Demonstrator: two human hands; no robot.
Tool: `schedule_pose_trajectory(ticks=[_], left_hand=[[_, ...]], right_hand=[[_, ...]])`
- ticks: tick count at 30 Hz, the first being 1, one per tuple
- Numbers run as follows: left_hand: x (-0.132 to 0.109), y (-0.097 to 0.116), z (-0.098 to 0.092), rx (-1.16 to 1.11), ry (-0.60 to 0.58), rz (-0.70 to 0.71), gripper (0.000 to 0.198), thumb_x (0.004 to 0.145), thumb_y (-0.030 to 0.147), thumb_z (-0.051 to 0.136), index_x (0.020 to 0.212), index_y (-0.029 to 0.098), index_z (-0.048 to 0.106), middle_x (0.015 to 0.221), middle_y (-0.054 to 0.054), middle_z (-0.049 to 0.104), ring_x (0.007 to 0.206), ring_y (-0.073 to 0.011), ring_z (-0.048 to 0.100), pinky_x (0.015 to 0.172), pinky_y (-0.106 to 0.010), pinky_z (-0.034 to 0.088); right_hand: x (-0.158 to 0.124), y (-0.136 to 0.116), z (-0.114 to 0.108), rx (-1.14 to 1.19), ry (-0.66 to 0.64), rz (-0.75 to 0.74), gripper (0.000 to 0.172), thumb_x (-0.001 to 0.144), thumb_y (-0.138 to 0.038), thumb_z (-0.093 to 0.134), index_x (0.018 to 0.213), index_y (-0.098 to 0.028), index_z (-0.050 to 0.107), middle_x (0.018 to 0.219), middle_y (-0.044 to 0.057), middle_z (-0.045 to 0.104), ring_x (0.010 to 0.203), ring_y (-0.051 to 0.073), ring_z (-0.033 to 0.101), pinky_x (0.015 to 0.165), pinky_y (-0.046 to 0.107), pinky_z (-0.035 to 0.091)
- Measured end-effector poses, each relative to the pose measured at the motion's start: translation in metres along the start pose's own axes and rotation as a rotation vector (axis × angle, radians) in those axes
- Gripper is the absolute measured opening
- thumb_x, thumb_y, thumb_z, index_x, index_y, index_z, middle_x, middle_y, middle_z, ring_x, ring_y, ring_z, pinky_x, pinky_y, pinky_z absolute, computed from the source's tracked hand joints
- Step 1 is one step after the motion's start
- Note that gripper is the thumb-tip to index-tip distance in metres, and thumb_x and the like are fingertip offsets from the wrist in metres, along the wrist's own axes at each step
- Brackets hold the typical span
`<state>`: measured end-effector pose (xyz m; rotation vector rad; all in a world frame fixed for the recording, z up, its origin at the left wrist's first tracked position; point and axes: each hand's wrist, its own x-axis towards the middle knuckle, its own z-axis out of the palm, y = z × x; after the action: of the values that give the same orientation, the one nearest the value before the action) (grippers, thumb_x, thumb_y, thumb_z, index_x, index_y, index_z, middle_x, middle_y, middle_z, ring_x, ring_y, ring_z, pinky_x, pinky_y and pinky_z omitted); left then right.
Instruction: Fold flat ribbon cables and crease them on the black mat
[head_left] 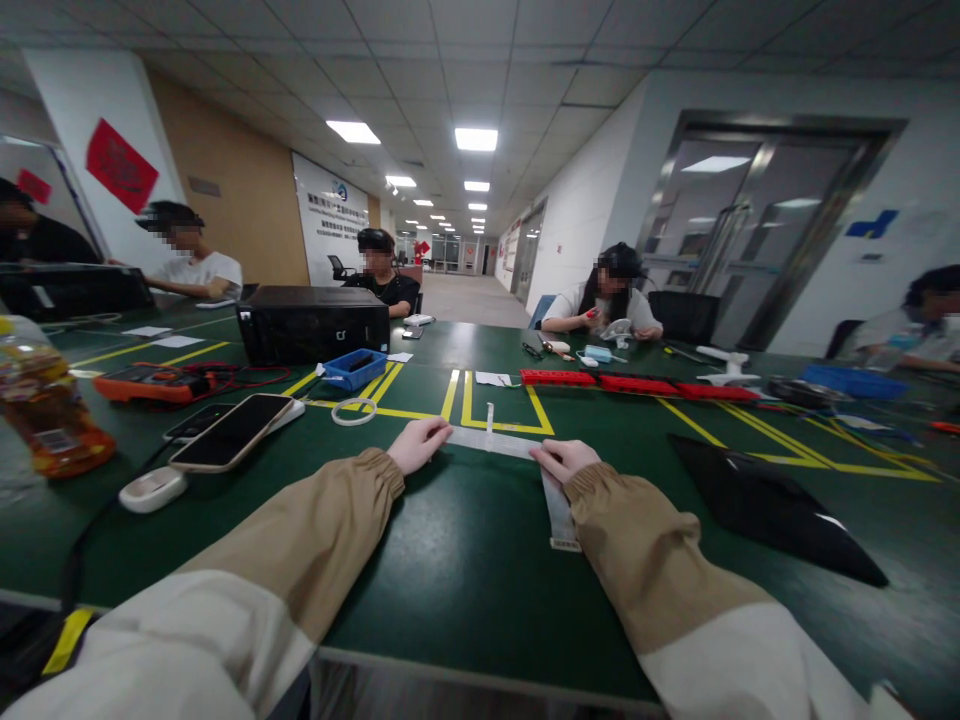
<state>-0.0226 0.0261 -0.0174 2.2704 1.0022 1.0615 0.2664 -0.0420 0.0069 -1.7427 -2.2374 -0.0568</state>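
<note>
A pale, flat ribbon cable (499,442) stretches sideways between my two hands, low over the green table. At its left end, the fingers of my left hand (420,445) are pinched together on it. My right hand (566,462) pinches it farther right, where the strip bends towards me. From there a tail runs down beside my right sleeve and ends in a small connector-like edge. Near the middle, a short narrow branch points away from me.
To the left are a phone (231,432), a white mouse-like device (153,490), an orange multimeter (154,383) and a drink bottle (49,410). A blue tray (352,370) and red strips (637,385) lie beyond my hands. A black panel (776,505) lies right. Several people sit around.
</note>
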Motion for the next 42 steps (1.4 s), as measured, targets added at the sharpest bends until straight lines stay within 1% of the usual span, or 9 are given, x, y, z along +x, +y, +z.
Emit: schedule_pose_trajectory(ticks=[8,13,20,27,31,33,37,39,42], left_hand=[[0.001,0.0,-0.003,0.117,0.091,0.014,0.035,0.085,0.045,0.042,0.08,0.016,0.059,0.06,0.003,0.05,0.058,-0.0109,0.043,0.058,-0.02,0.034],[-0.002,0.001,-0.003,0.172,0.047,0.03,0.037,0.09,0.041,0.034,0.084,0.018,0.063,0.068,0.0,0.058,0.066,-0.0139,0.052,0.064,-0.022,0.037],[-0.002,0.02,0.015,0.269,0.001,0.116,0.029,0.09,0.033,0.039,0.087,0.02,0.065,0.088,-0.003,0.064,0.088,-0.0176,0.056,0.086,-0.03,0.036],[0.003,0.022,0.031,-0.016,0.102,0.011,0.019,0.077,0.035,0.058,0.079,0.017,0.066,0.079,-0.002,0.066,0.075,-0.017,0.059,0.073,-0.026,0.042],[0.004,0.019,0.03,-0.103,0.137,-0.01,0.02,0.076,0.035,0.058,0.077,0.016,0.064,0.077,-0.001,0.066,0.074,-0.0162,0.06,0.071,-0.025,0.045],[0.003,0.02,0.03,-0.147,0.135,-0.006,0.02,0.075,0.034,0.059,0.078,0.015,0.063,0.076,-0.001,0.066,0.073,-0.0155,0.061,0.07,-0.024,0.046],[0.003,0.023,0.03,-0.2,0.137,0.0,0.02,0.075,0.033,0.058,0.08,0.014,0.062,0.074,-0.001,0.066,0.071,-0.0144,0.061,0.067,-0.023,0.047],[0.003,0.024,0.03,-0.206,0.144,0.005,0.019,0.075,0.032,0.057,0.078,0.014,0.062,0.074,-0.001,0.065,0.07,-0.0141,0.06,0.068,-0.023,0.047],[0.002,0.025,0.029,-0.209,0.147,0.018,0.018,0.076,0.031,0.056,0.077,0.015,0.061,0.073,-0.001,0.064,0.07,-0.0137,0.059,0.068,-0.023,0.046]], right_hand=[[0.002,-0.007,0.007,-0.057,-0.037,0.014,0.048,0.088,-0.053,0.033,0.06,-0.017,0.048,0.058,0.001,0.049,0.054,0.01,0.041,0.052,0.023,0.024],[0.004,-0.006,0.011,-0.148,-0.026,-0.041,0.049,0.09,-0.052,0.032,0.059,-0.018,0.049,0.055,0.001,0.049,0.052,0.011,0.043,0.051,0.023,0.024],[0.007,-0.013,0.014,-0.188,-0.005,-0.171,0.041,0.091,-0.042,0.041,0.06,-0.017,0.052,0.063,0.004,0.058,0.061,0.012,0.05,0.069,0.026,0.031],[0.008,-0.012,0.011,-0.216,0.139,-0.279,0.043,0.092,-0.045,0.04,0.062,-0.017,0.055,0.065,0.002,0.057,0.066,0.011,0.05,0.076,0.025,0.033],[0.002,0.03,-0.018,-0.26,0.353,0.001,0.039,0.092,-0.04,0.034,0.075,-0.016,0.059,0.078,0.007,0.059,0.082,0.019,0.051,0.09,0.036,0.028],[-0.012,0.062,-0.034,-0.293,0.52,0.315,0.034,0.089,-0.04,0.035,0.079,-0.016,0.058,0.084,0.011,0.059,0.086,0.023,0.05,0.086,0.041,0.03],[-0.056,0.128,-0.044,-0.337,0.634,0.696,0.031,0.077,-0.042,0.048,0.087,-0.014,0.058,0.091,0.023,0.055,0.093,0.036,0.047,0.078,0.053,0.029],[-0.073,0.156,-0.037,-0.332,0.579,1.058,0.05,0.065,-0.057,0.058,0.095,-0.017,0.059,0.098,0.025,0.054,0.097,0.04,0.045,0.076,0.056,0.028],[-0.084,0.185,-0.025,-0.248,0.468,1.257,0.077,0.056,-0.069,0.061,0.108,-0.013,0.057,0.107,0.031,0.048,0.105,0.043,0.04,0.078,0.057,0.026]])
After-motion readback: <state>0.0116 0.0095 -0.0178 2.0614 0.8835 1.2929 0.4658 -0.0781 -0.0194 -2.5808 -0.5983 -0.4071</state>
